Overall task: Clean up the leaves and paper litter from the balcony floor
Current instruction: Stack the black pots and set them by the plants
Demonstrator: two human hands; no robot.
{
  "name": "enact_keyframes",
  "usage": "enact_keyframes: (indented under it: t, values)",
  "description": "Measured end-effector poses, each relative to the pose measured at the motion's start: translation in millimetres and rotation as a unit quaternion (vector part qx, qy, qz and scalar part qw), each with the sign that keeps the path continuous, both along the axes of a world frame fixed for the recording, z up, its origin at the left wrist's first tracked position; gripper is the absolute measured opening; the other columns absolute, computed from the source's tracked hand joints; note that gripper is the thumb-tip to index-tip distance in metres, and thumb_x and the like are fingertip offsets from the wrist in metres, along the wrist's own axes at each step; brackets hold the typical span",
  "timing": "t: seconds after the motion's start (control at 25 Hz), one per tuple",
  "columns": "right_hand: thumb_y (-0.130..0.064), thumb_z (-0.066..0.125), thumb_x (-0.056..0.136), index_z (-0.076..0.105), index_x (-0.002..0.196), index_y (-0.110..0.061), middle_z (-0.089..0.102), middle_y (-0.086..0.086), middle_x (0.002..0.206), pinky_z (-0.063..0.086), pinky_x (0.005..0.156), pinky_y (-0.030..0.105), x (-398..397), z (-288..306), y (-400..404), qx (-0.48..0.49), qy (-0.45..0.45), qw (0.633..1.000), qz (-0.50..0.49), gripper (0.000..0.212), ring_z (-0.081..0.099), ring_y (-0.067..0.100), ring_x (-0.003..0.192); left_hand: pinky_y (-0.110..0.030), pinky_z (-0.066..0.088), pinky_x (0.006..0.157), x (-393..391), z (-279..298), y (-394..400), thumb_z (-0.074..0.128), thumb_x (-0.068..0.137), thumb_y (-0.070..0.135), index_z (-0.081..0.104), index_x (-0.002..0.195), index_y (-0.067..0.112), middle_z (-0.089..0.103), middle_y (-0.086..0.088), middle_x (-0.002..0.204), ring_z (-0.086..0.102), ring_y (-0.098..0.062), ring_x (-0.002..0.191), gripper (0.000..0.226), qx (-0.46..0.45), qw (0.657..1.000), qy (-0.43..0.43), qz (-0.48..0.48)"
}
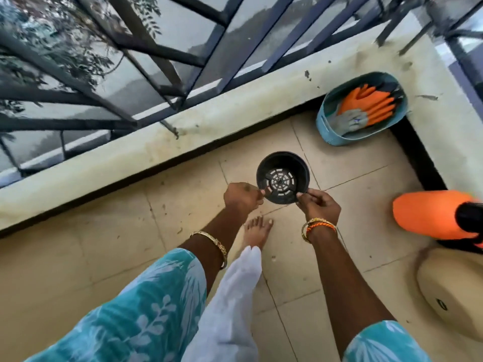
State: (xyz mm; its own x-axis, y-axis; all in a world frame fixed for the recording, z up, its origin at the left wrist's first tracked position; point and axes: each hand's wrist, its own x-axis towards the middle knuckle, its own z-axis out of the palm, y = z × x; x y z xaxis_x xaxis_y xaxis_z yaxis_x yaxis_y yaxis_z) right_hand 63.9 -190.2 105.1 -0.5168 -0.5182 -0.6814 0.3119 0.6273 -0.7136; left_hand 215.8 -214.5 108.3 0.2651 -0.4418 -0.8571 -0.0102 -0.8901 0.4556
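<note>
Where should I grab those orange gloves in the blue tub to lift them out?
Come from above, through the blue tub's open top, and pinch the grey cuffs of the orange gloves. The cuffs lie bunched toward the tub's near wall, while the fingers fan out toward the far side.

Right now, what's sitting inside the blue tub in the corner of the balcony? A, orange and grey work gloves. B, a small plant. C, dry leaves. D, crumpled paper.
A: the blue tub by the corner wall holds orange and grey gloves, with no leaves, paper or plant visible inside it.
</note>
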Motion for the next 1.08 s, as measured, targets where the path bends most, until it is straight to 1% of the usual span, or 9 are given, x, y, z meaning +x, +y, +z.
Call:
enact_keyframes:
  t: [0.12,0.2,0.4,0.48,0.56,0.68,0.84,0.96,1.08]
  values:
    - [0.012,0.072,0.069,0.064,0.078,-0.006,0.063,0.010,0.068,0.059,0.071,0.035,-27,-46,-45,0.001,0.015,1.000,0.009,0.021,0.062,0.026,0.072,-0.019,0.050,0.048,-27,-33,-47,0.072,0.084,0.008,0.068,0.074,0.004,0.066,-0.003,0.061,0.059,-0.008,0.042,0.011,0.002,0.999,-0.037,-0.038]
    - [0.013,0.071,0.069,0.064,0.075,-0.008,0.061,0.008,0.066,0.059,0.071,0.036,-40,-76,-74,-0.002,0.025,1.000,0.013,0.023,0.061,0.025,0.072,-0.020,0.048,0.047,-43,-57,-73,0.066,0.088,0.007,0.065,0.075,0.005,0.066,-0.006,0.067,0.058,-0.009,0.043,0.012,0.001,0.998,-0.046,-0.051]
    - [0.010,0.071,0.071,0.066,0.086,-0.004,0.059,0.003,0.065,0.058,0.066,0.026,-63,-135,-134,-0.011,0.035,0.999,0.010,0.021,0.059,0.017,0.064,-0.031,0.057,0.070,-66,-114,-123,0.066,0.089,0.012,0.066,0.074,0.009,0.069,-0.008,0.073,0.063,-0.017,0.060,0.016,-0.021,0.993,-0.062,-0.099]
    - [0.009,0.071,0.072,0.067,0.092,0.000,0.059,0.002,0.065,0.056,0.061,0.020,-66,-151,-147,-0.021,0.048,0.999,0.005,0.022,0.058,0.010,0.057,-0.028,0.057,0.067,-71,-132,-132,0.067,0.089,0.011,0.068,0.077,0.005,0.066,-0.006,0.069,0.060,-0.016,0.058,0.013,-0.034,0.994,-0.060,-0.088]
    - [0.010,0.070,0.073,0.067,0.088,-0.001,0.059,-0.001,0.061,0.053,0.055,0.016,-70,-160,-153,-0.025,0.044,0.998,-0.024,0.019,0.056,0.002,0.049,-0.018,0.052,0.055,-77,-137,-134,0.068,0.088,0.011,0.069,0.087,0.000,0.066,-0.005,0.071,0.058,-0.011,0.054,0.011,-0.040,0.995,-0.048,-0.072]
    - [0.010,0.069,0.075,0.064,0.079,-0.006,0.058,-0.001,0.060,0.049,0.051,0.012,-73,-163,-158,-0.025,0.009,0.999,-0.041,0.018,0.056,-0.001,0.045,-0.012,0.048,0.049,-82,-140,-134,0.067,0.089,0.014,0.068,0.090,0.003,0.067,-0.005,0.077,0.058,-0.007,0.052,0.011,-0.051,0.996,-0.047,-0.059]
    - [0.007,0.072,0.074,0.066,0.088,0.000,0.060,0.004,0.069,0.054,0.057,0.017,-72,-161,-165,-0.008,-0.009,0.999,-0.032,0.017,0.060,0.011,0.060,-0.013,0.047,0.050,-87,-137,-138,0.063,0.092,0.014,0.066,0.093,0.003,0.066,-0.003,0.074,0.057,-0.001,0.045,0.011,-0.062,0.995,-0.070,-0.039]
    - [0.006,0.072,0.074,0.063,0.072,-0.005,0.060,0.005,0.067,0.055,0.057,0.017,-71,-161,-169,0.014,-0.013,0.999,-0.026,0.015,0.059,0.013,0.060,-0.014,0.046,0.049,-91,-134,-138,0.060,0.094,0.015,0.065,0.097,0.003,0.066,-0.003,0.076,0.058,-0.008,0.053,0.014,-0.056,0.995,-0.080,-0.023]
    - [0.002,0.072,0.077,0.063,0.077,-0.004,0.060,0.003,0.064,0.054,0.054,0.016,-77,-157,-171,0.030,-0.016,0.999,0.005,0.010,0.058,0.008,0.053,-0.017,0.044,0.048,-95,-134,-133,0.059,0.095,0.021,0.065,0.097,0.002,0.068,-0.007,0.082,0.059,-0.011,0.057,0.020,-0.047,0.994,-0.090,-0.033]
